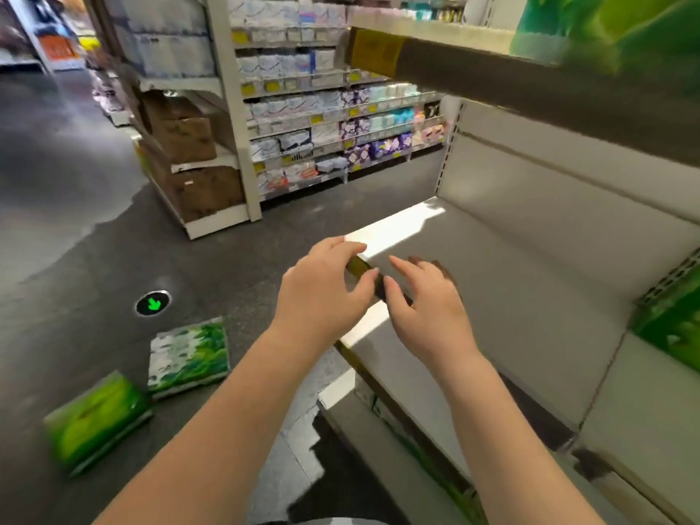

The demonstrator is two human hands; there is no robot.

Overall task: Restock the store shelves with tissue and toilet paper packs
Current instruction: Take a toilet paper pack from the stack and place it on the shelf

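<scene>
A bare grey shelf board [503,282] runs from the centre to the right. My left hand [325,289] and my right hand [428,297] hover side by side over its front edge strip [360,269]. The fingers of both are loosely bent and hold nothing. Two green tissue packs lie on the floor at lower left: one green and white pack [189,354] and one bright green pack [94,418]. Another green pack [670,327] stands at the shelf's right end. More green packs [621,28] sit on the shelf above, at top right.
Across the aisle stand shelves of white and purple packs [333,134] and an end unit with brown cartons [182,134]. A round green floor light [152,304] glows near the packs. The grey floor stretches away to the left. A lower shelf edge [341,395] juts out below my arms.
</scene>
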